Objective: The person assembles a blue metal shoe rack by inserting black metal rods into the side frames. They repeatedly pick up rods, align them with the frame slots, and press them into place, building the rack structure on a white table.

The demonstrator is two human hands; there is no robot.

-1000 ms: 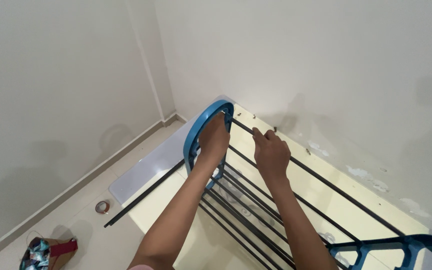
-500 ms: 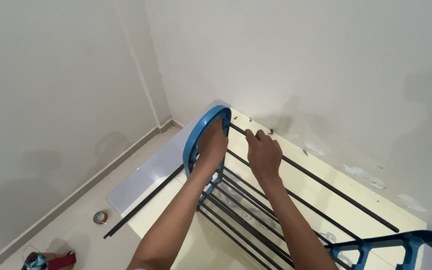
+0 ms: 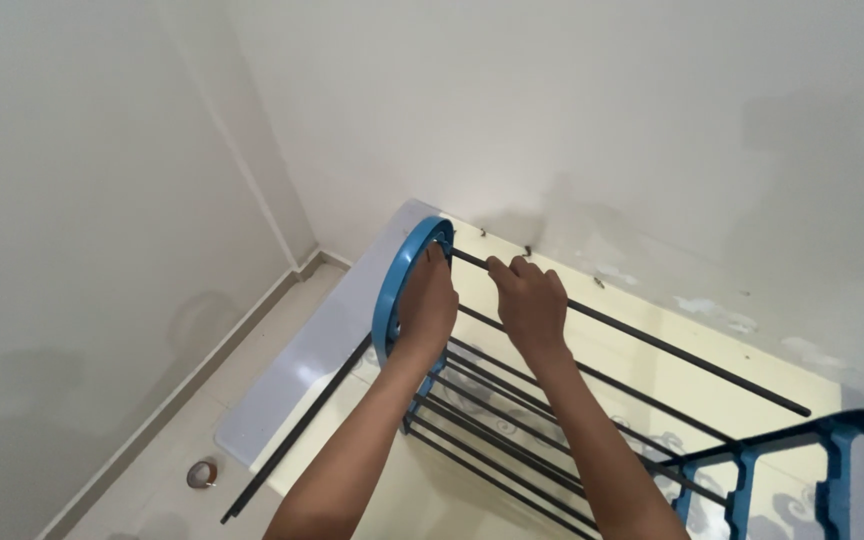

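The left hand (image 3: 428,300) presses, fingers together, against the blue end frame (image 3: 400,290) at 12 o'clock. The right hand (image 3: 530,303), at 1 o'clock, curls around the top black rod (image 3: 652,342); its fingertips are hidden. A second blue frame (image 3: 812,470) is cut off at 4 o'clock. A tape roll (image 3: 202,473) lies on the floor at 8 o'clock.

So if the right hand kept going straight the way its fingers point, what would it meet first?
The right hand points past the top black rod it grips, toward the white wall. Nothing else shows between, so probably the wall, though depth is unclear.
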